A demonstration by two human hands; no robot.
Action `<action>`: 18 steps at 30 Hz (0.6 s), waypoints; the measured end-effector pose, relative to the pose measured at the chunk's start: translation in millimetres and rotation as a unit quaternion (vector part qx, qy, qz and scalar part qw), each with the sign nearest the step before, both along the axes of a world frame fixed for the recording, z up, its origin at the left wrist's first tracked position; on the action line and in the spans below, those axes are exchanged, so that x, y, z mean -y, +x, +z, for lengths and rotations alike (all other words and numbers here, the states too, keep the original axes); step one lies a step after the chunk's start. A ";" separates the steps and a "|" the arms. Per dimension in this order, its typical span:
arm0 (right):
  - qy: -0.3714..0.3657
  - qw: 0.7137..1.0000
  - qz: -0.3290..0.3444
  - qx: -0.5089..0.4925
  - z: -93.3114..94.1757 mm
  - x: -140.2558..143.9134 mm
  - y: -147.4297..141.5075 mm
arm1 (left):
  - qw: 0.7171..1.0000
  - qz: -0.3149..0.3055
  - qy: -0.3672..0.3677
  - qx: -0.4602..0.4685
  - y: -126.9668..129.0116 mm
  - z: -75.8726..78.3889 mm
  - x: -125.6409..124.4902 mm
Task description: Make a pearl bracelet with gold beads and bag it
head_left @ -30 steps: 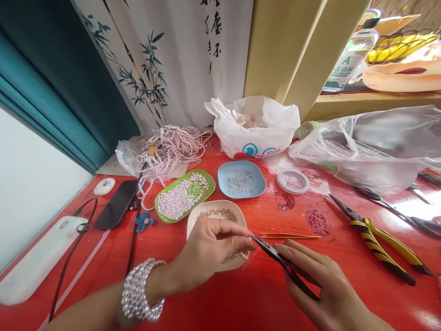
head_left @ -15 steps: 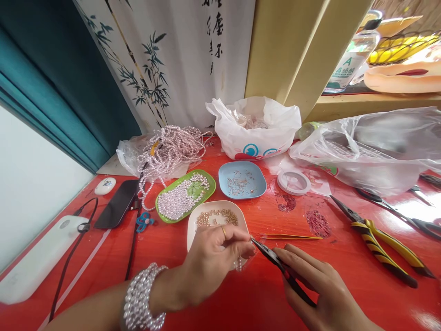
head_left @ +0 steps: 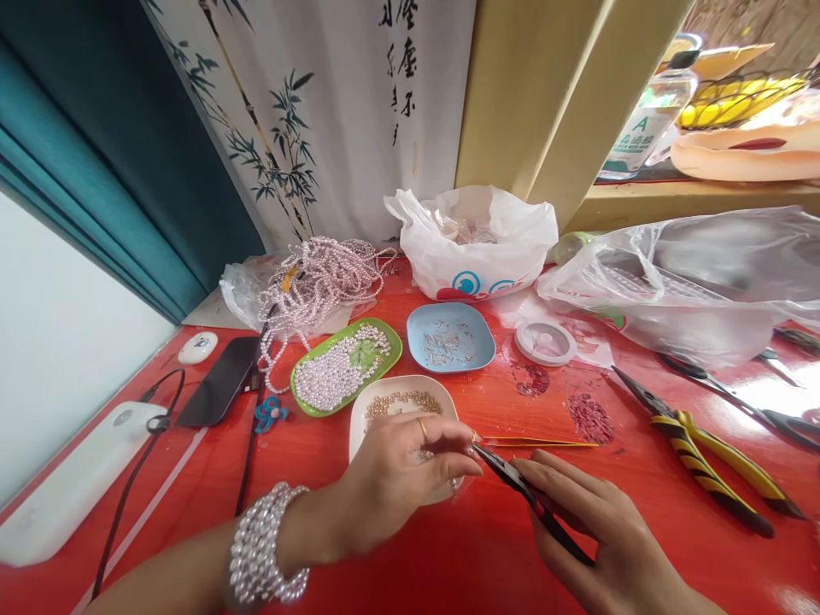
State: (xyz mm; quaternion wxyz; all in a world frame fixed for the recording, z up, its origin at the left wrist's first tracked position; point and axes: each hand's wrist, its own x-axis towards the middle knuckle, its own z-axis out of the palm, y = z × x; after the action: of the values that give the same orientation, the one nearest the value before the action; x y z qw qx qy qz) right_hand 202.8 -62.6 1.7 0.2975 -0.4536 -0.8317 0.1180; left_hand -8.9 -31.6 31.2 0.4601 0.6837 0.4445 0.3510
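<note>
Pliers meet a pinched beaded piece

The right hand's grip wraps the black handles, their tips pointed at the small piece. The left hand pinches that piece between thumb and finger, beside the cream dish's right edge, probably to steady it. Tweezers lie just beyond. Farther back, the green dish holds pearly beads and the blue dish metal bits, apparently apart to stay sorted.

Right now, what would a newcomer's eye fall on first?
Centrally, the right hand holds slim black-handled metal pliers, their tip by the left hand. A coiled pearly-bead bracelet wraps that wrist; yellow-and-black pliers lie on the glossy red table to the right.
</note>
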 end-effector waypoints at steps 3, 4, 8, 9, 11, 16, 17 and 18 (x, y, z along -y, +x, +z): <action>-0.015 1.000 0.002 -0.007 -1.5 -0.4 0.1 | 0.994 -0.019 0.101 -0.046 -2.4 -1.1 -2.6; -0.023 1.000 0.006 -0.008 -2.1 -0.6 0.6 | 0.988 -0.022 0.139 -0.062 -2.9 -1.6 -2.9; -0.043 0.999 0.015 -0.008 -6.2 -0.9 4.3 | 0.962 -0.032 0.246 -0.112 -3.6 -3.8 -1.5; -0.041 0.999 0.012 -0.006 -7.1 -0.8 5.0 | 0.959 -0.032 0.256 -0.120 -3.5 -4.3 -0.7; -0.029 1.000 0.008 -0.001 -7.2 -0.7 5.0 | 0.957 -0.029 0.261 -0.126 -3.2 -4.9 0.8; -0.007 1.000 0.019 -0.002 4.1 -2.5 -3.0 | 0.961 -0.028 0.252 -0.109 -2.7 -3.5 2.3; -0.008 1.000 0.023 -0.004 7.0 -3.0 -4.7 | 0.962 -0.029 0.251 -0.107 -2.8 -2.8 2.2; -0.007 1.000 0.027 -0.006 9.3 -3.4 -6.1 | 0.962 -0.030 0.249 -0.106 -2.9 -2.1 2.1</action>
State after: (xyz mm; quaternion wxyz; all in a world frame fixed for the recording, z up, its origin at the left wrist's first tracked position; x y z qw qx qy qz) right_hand 196.7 -59.2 11.1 0.2958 -0.4323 -0.8411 0.1349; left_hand -11.8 -33.7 29.1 0.2358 0.8232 0.3685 0.3618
